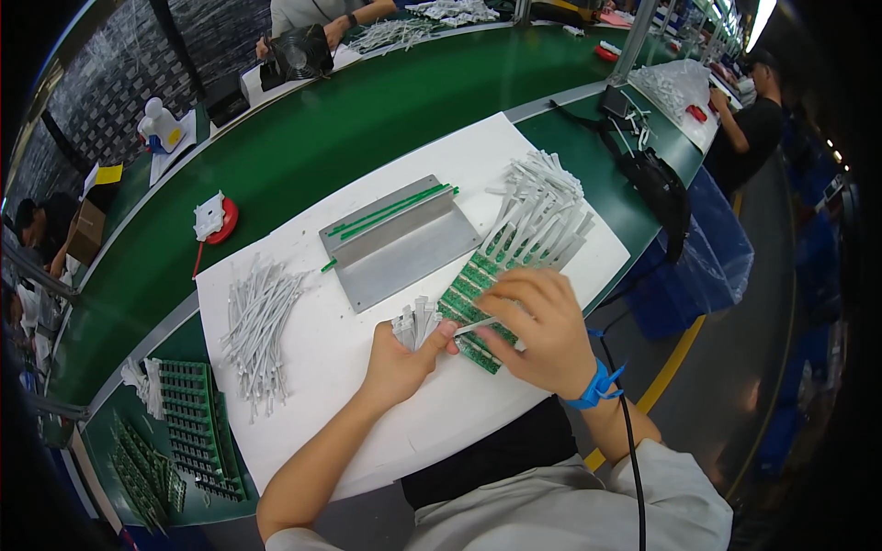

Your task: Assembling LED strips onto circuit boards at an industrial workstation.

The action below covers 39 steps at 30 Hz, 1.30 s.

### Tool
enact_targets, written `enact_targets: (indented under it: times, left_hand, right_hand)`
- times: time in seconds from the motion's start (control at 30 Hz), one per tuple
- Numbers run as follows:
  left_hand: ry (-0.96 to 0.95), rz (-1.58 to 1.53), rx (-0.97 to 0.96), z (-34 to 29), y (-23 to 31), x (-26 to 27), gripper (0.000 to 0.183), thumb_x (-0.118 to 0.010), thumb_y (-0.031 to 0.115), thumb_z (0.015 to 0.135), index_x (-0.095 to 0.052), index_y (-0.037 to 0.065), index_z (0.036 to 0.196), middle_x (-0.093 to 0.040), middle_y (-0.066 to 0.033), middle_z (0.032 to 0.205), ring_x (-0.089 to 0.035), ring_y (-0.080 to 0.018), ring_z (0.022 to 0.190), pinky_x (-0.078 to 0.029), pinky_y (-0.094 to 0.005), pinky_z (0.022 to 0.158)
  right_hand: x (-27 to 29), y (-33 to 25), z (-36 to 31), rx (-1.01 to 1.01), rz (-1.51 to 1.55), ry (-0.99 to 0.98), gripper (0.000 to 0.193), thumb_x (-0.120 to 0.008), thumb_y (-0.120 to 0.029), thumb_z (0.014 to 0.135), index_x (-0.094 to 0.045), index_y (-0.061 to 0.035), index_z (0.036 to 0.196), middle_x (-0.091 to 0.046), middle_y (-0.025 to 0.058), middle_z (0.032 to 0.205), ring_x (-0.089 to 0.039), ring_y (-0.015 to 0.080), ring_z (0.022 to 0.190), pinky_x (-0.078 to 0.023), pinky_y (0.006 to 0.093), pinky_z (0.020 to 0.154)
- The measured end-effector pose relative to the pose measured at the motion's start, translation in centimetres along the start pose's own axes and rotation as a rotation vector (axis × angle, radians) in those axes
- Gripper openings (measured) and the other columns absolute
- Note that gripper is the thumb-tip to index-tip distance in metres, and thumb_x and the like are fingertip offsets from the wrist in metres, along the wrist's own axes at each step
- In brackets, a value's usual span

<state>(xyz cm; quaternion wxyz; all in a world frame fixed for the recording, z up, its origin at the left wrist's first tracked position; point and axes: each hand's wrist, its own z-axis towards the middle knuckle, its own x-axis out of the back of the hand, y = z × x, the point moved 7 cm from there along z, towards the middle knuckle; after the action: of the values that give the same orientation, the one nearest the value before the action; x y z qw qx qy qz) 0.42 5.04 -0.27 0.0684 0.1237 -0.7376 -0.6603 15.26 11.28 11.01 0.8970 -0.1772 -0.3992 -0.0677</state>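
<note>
My left hand point(401, 364) is closed round a small bunch of white cables point(418, 317), whose ends stick up past the fingers. Its thumb and forefinger pinch one white cable point(476, 326) near the board's lower edge. My right hand point(542, 326) hovers over the green circuit board panel point(469, 286), fingers curled close to that cable; whether they grip it is hidden. Many white cables point(542, 197) fan out from the panel's far end. Behind my hands lies an angled metal plate point(413, 262) with thin green strips point(395, 211) along its raised edge.
Loose white cables point(259, 321) are heaped on the white work sheet point(322, 395) at left. Green boards point(193, 418) stand stacked at lower left. A red disc-shaped item point(223, 220) sits on the green belt point(303, 129). A black bag point(657, 188) and blue bin point(707, 266) are at right; co-workers sit beyond.
</note>
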Motion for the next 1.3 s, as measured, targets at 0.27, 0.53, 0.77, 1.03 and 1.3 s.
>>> enact_targets:
  times: [0.27, 0.53, 0.77, 1.03, 1.3]
  left_hand:
    - [0.044, -0.010, -0.157, -0.4, 0.6, -0.7, 0.017, -0.071, 0.016, 0.097, -0.070, -0.001, 0.097, -0.071, -0.0046, 0.078, -0.062, -0.0083, 0.067, -0.051, -0.0242, 0.063]
    - [0.173, 0.504, -0.367, -0.5, 2.2, 0.8, 0.014, -0.073, 0.013, 0.092, -0.064, 0.003, 0.093, -0.066, -0.0104, 0.069, -0.065, -0.0185, 0.057, -0.048, -0.0302, 0.053]
    - [0.130, 0.555, -0.512, -0.8, 2.1, 0.0, 0.009, -0.073, 0.010, 0.090, -0.067, 0.003, 0.091, -0.066, -0.0070, 0.068, -0.061, -0.0149, 0.055, -0.047, -0.0270, 0.054]
    - [0.707, 1.009, -0.495, 0.2, 10.4, 10.8, 0.045, -0.081, 0.031, 0.083, -0.066, 0.007, 0.119, -0.075, -0.0160, 0.098, -0.073, -0.0320, 0.083, -0.056, -0.0387, 0.072]
    - [0.970, 1.495, 0.249, 0.4, 10.0, 27.6, 0.100, -0.079, 0.065, 0.071, -0.052, 0.001, 0.143, -0.072, -0.0227, 0.111, -0.071, -0.0379, 0.102, -0.056, -0.0463, 0.086]
  right_hand:
    - [-3.7, 2.5, -1.5, -0.299, 0.391, -0.321, 0.016, -0.077, -0.006, 0.081, -0.073, -0.0058, 0.096, -0.068, 0.0096, 0.084, -0.067, 0.0262, 0.066, -0.052, 0.0332, 0.060]
    - [-0.8, 8.0, 1.9, -0.252, -0.103, -0.427, 0.007, -0.073, -0.013, 0.078, -0.076, -0.0083, 0.083, -0.072, 0.0067, 0.079, -0.070, 0.0244, 0.066, -0.053, 0.0322, 0.060]
    - [-3.2, 9.9, 2.6, -0.145, -0.210, -0.628, 0.010, -0.071, -0.017, 0.077, -0.077, -0.0101, 0.082, -0.072, 0.0053, 0.072, -0.070, 0.0238, 0.065, -0.054, 0.0360, 0.061]
    - [-3.9, 10.6, 2.9, -0.140, -0.238, -0.695, 0.011, -0.071, -0.017, 0.073, -0.077, -0.0110, 0.079, -0.072, 0.0058, 0.070, -0.070, 0.0264, 0.067, -0.055, 0.0377, 0.062]
    - [-4.6, 10.7, 3.4, -0.161, -0.236, -0.749, 0.011, -0.071, -0.017, 0.072, -0.077, -0.0098, 0.079, -0.073, 0.0080, 0.073, -0.070, 0.0283, 0.069, -0.056, 0.0395, 0.064]
